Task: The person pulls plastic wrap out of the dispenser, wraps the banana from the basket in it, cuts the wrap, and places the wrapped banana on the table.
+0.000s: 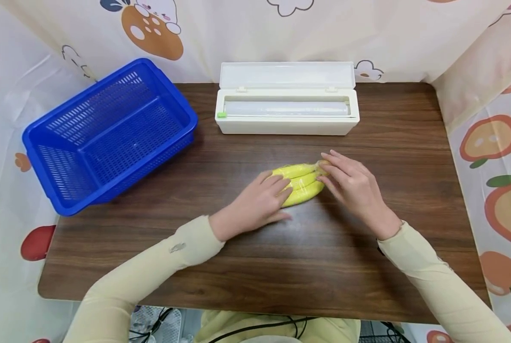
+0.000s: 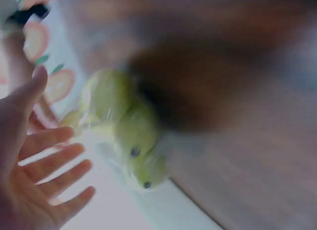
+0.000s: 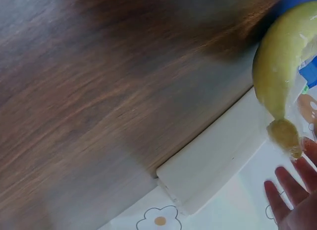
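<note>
A bunch of yellow bananas (image 1: 301, 183) wrapped in clear film lies on the dark wooden table (image 1: 255, 247) near its middle. My left hand (image 1: 261, 200) rests flat on the bunch's left end, fingers straight. My right hand (image 1: 349, 183) touches the stem end on the right with straight fingers. In the left wrist view the bananas (image 2: 126, 128) lie blurred beside my spread left hand (image 2: 42, 175). The right wrist view shows one banana (image 3: 282, 66) with film over its stem, and the fingertips (image 3: 290, 190) of my right hand just below it.
A blue plastic basket (image 1: 109, 133) stands tilted at the table's back left. A white cling film dispenser (image 1: 287, 107) with its lid up sits at the back centre, also seen as the dispenser (image 3: 223, 160) in the right wrist view. Patterned cloth surrounds the table.
</note>
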Available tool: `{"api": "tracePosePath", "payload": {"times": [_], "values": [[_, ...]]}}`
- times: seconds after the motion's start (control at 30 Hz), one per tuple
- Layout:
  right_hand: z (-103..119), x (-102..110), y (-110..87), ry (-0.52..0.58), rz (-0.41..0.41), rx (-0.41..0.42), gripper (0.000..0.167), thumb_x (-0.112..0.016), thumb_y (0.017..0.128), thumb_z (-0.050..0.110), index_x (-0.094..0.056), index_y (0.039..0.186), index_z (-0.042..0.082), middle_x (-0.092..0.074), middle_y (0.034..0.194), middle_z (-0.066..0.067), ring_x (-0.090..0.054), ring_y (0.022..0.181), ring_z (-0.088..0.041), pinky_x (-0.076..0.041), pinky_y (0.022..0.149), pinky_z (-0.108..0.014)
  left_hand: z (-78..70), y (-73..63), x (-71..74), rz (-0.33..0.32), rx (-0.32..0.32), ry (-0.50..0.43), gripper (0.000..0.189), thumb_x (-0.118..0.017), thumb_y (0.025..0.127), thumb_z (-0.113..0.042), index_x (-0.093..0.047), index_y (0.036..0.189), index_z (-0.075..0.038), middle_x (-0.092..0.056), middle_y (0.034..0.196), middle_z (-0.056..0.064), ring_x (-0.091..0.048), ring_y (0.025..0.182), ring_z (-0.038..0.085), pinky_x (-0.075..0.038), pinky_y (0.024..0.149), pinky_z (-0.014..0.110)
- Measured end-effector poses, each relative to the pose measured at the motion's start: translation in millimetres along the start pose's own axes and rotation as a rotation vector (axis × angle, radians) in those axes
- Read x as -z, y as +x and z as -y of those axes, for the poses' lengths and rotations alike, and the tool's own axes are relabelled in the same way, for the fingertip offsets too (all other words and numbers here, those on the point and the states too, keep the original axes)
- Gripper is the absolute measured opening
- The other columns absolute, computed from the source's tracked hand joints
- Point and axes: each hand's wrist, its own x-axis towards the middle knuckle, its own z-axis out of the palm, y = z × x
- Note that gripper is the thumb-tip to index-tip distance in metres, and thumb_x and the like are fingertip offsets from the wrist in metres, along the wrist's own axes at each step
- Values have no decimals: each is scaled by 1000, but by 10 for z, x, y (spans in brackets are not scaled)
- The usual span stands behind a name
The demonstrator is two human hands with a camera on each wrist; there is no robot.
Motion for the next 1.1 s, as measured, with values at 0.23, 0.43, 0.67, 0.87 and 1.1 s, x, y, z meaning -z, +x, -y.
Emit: {"api": "tracePosePath", "payload": {"times": [0.23,0.43,0.67,0.87,1.1], "values": [[65,-68,-28,-94,-190,199,31,-65,106,29,-79,115,2,-76,121,-17,-71,113,-41,-53,97,-60,-47,-272,-297,-197,-82,305,22,-74,99,-13,-78,119,-5,-74,115,7,-69,109,23,-54,104,35],[282,-295,-126,-193,-9,377,37,-52,112,26,-78,114,-1,-79,109,-16,-73,100,-36,-57,95,-53,-11,-247,-358,-259,-55,303,21,-71,99,-4,-78,118,-4,-74,116,8,-69,109,22,-54,102,31],[369,-489,-176,-213,107,321,36,-43,115,18,-72,118,-3,-74,106,-16,-69,92,-33,-58,88,-48,-64,-274,-298,-425,150,1,20,-74,95,-1,-77,114,5,-75,119,19,-73,111,31,-59,99,38],[351,-460,-201,-190,121,303,38,-38,116,15,-69,121,-7,-71,107,-20,-68,90,-35,-59,78,-46,-123,-237,-317,-422,710,-617,41,-65,105,-10,-60,135,18,-68,128,34,-70,118,41,-60,97,45],[332,-466,-212,-169,92,297,29,-47,110,6,-69,121,-9,-72,108,-22,-69,90,-36,-60,78,-45,-299,41,-355,-357,819,-826,56,-55,110,-13,-37,151,21,-35,158,39,-43,147,45,-44,115,50]]}}
